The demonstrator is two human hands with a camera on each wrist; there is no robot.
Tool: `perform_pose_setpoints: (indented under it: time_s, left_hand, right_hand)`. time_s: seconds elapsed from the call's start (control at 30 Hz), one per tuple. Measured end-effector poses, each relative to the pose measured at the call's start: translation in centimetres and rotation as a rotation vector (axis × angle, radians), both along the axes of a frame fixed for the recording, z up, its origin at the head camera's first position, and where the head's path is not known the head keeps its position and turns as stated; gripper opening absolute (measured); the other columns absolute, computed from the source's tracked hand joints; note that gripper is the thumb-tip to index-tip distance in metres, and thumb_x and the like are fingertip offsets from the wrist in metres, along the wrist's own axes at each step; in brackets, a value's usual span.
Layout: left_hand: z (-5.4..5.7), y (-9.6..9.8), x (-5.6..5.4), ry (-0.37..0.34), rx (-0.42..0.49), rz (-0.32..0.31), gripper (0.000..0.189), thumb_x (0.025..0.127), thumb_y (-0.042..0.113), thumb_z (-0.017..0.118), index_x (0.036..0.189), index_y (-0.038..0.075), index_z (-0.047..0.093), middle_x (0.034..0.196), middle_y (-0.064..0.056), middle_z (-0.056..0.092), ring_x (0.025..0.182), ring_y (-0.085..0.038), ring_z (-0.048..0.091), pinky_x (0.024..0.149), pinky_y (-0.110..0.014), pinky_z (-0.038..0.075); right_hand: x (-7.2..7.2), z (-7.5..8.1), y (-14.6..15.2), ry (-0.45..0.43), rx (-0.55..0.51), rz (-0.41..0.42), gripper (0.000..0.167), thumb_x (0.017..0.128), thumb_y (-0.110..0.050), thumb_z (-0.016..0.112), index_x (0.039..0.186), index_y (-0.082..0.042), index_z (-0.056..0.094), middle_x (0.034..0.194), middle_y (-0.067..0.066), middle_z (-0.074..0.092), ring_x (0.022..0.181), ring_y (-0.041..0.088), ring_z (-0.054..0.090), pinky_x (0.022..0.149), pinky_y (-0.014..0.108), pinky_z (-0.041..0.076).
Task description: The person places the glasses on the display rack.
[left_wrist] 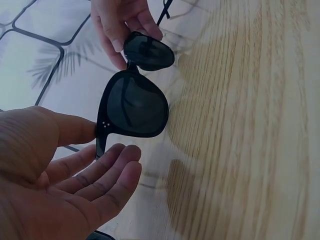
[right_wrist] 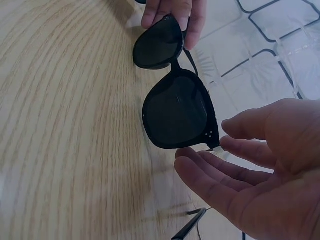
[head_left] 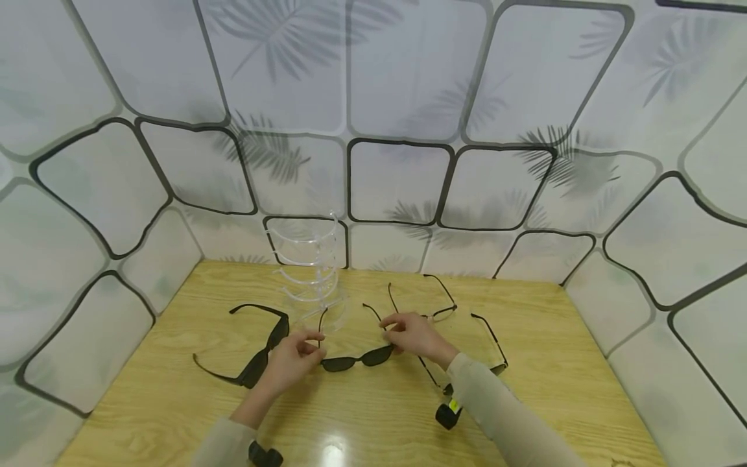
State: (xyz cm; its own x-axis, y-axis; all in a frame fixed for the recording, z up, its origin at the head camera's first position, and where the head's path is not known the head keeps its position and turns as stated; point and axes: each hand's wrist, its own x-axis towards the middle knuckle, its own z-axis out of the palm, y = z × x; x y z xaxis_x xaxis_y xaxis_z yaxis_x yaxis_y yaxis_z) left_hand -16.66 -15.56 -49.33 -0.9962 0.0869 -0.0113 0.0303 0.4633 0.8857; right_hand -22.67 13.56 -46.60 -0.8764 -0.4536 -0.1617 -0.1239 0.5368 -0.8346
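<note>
Holding sunglasses (head_left: pixel 356 359) at both ends, in front of the stand (head_left: pixel 319 292).
Wrist views show pale dots (right_wrist: pixel 209 134) at the hinge corners; only the head view takes in the whole stand. Black, dark-lensed, temples (head_left: pixel 320 326) unfolded. Left hand (head_left: pixel 294 359) and right hand (head_left: pixel 415 334) each pinch a temple between thumb and forefinger, other fingers (left_wrist: pixel 119 186) loosely spread.

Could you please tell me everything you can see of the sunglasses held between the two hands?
The sunglasses have a black, plastic-looking frame, dark lenses, and small pale dots at the outer front corners. Their temples are unfolded and point toward the backdrop, the lenses turned the other way. The left hand and right hand pinch the outer ends over the wooden table.
</note>
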Motion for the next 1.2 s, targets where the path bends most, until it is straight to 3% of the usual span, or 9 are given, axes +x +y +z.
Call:
perform_pose_setpoints:
  time_s: [0.17,0.43,0.67,0.87,1.2]
  left_hand:
    - [-0.1,-0.1,0.0,0.005,0.02,-0.034,0.032,0.098,0.008,0.073,0.128,-0.003,0.07,0.092,-0.013,0.079,0.073,-0.021,0.071,0.057,-0.025,0.05]
    - [0.2,-0.3,0.5,0.006,0.056,-0.055,0.035,0.098,0.009,0.074,0.129,-0.005,0.069,0.09,-0.014,0.079,0.074,-0.022,0.072,0.059,-0.024,0.052]
    - [0.8,-0.2,1.6,-0.02,0.078,0.017,0.035,0.097,0.01,0.076,0.129,0.0,0.071,0.095,-0.011,0.08,0.08,-0.015,0.074,0.064,-0.024,0.055]
    - [1.4,-0.3,2.4,-0.009,0.148,0.073,0.037,0.096,0.009,0.078,0.13,-0.001,0.07,0.094,-0.012,0.079,0.082,-0.024,0.077,0.07,-0.023,0.059]
    - [2.3,-0.7,3.0,-0.004,0.179,0.119,0.04,0.097,0.013,0.077,0.134,0.0,0.067,0.1,-0.013,0.078,0.082,-0.022,0.076,0.072,-0.026,0.061]
  right_hand:
    - [-0.1,-0.3,-0.1,0.0,0.001,0.016,0.034,0.105,-0.01,0.061,0.135,0.005,0.066,0.113,0.024,0.075,0.082,0.035,0.077,0.075,0.044,0.065]
    - [-0.2,-0.1,-0.1,0.019,-0.004,0.028,0.032,0.105,-0.007,0.06,0.133,0.006,0.067,0.11,0.028,0.074,0.079,0.037,0.077,0.074,0.045,0.066]
    - [0.0,0.5,-0.4,0.053,0.0,0.044,0.031,0.105,-0.007,0.059,0.133,0.006,0.067,0.108,0.028,0.075,0.077,0.038,0.076,0.073,0.048,0.065]
    - [0.0,1.1,-1.1,0.073,0.007,0.048,0.031,0.107,-0.009,0.058,0.134,0.003,0.067,0.109,0.027,0.075,0.079,0.036,0.076,0.076,0.051,0.064]
    - [-0.4,2.1,-2.6,0.115,-0.02,0.01,0.029,0.106,-0.009,0.06,0.133,-0.006,0.07,0.111,0.025,0.075,0.082,0.037,0.075,0.077,0.052,0.063]
